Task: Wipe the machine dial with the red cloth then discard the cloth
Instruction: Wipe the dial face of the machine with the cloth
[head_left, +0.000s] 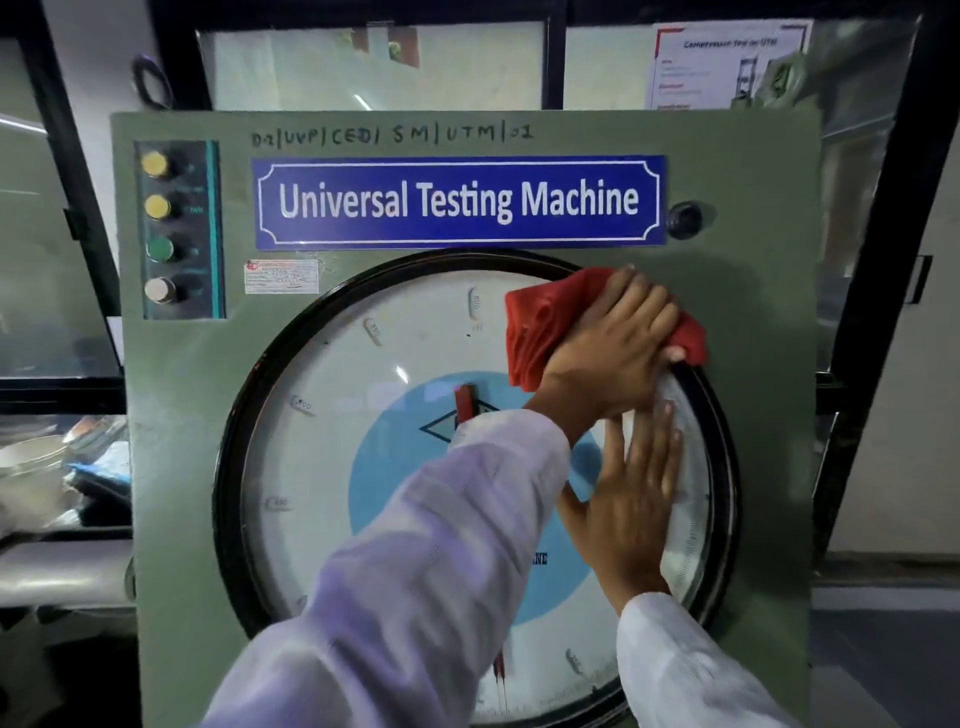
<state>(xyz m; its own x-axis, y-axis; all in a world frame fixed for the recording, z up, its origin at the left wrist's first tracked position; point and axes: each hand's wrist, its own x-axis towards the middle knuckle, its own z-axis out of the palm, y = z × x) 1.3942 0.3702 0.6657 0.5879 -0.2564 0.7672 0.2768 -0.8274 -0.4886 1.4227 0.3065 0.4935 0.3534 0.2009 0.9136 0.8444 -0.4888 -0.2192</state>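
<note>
A red cloth (540, 327) is pressed flat against the upper right edge of a large round dial (332, 457) on a green machine panel (182, 467). The left hand (613, 353), its arm crossing from the lower left in a white sleeve (415, 571), lies on top of the cloth with fingers spread and pushing it against the glass and black rim; one fingertip curls around the cloth's lower right edge. The right hand (628, 499) rests just below, palm flat and fingers together on the dial face, holding nothing.

Above the dial, a blue sign (460, 200) reads "Universal Testing Machine". Handwriting over it reads roughly "D2|UVP|CED|SM|UTM|01". A small red-and-white sticker (280, 276) beside the dial is too blurred to read.

On the panel's left, a dark strip carries four round buttons (158, 228): two yellow, one green, one white. A black knob (684, 221) sits right of the sign. The arms hide much of the dial's centre and lower right.
</note>
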